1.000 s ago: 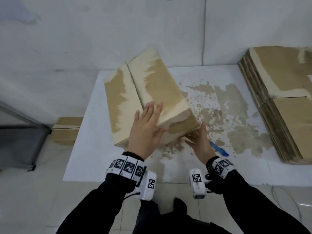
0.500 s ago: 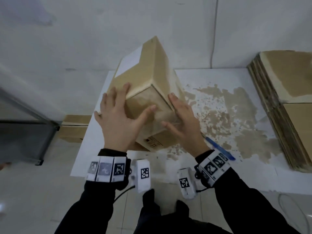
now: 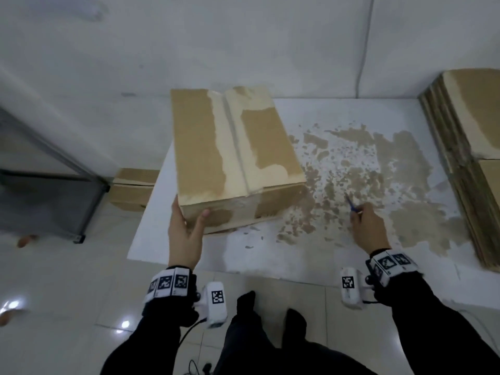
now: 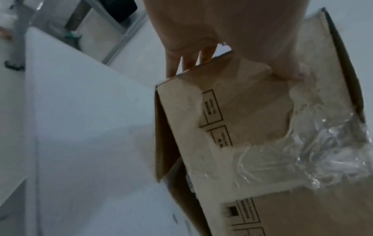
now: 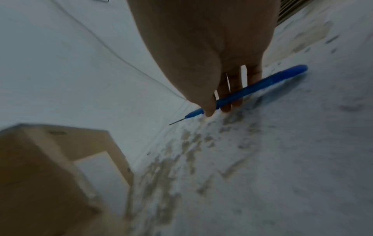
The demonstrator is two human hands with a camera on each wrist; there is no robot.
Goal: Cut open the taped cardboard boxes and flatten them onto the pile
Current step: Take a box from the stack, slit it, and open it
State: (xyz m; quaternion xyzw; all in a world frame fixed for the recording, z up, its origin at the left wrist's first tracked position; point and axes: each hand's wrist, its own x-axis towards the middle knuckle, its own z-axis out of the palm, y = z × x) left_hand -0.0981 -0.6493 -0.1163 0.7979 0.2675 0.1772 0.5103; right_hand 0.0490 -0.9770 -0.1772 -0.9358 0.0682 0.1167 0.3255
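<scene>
A taped cardboard box (image 3: pixel 235 158) stands on the white sheet (image 3: pixel 270 255) with its taped seam facing up. My left hand (image 3: pixel 186 228) grips its near left corner, thumb on the front face and fingers round the left side. In the left wrist view the box (image 4: pixel 252 127) shows crumpled clear tape (image 4: pixel 333 151) on that face. To the right of the box, my right hand (image 3: pixel 365 223) pinches a blue cutter (image 3: pixel 351 205) low over the sheet. The right wrist view has the cutter (image 5: pixel 252 91) between thumb and fingers, thin blade pointing towards the box (image 5: pixel 50 175).
A pile of flattened cardboard (image 3: pixel 473 158) lies along the sheet's right edge. The sheet is scuffed brown in the middle. A smaller closed box (image 3: pixel 132 188) sits on the floor left of the sheet, beside a grey metal frame (image 3: pixel 48 201). A white wall stands behind.
The box, tilted up in both hands half a second ago, now sits flat with its seam up. My right hand has left it and moved right to the blue cutter.
</scene>
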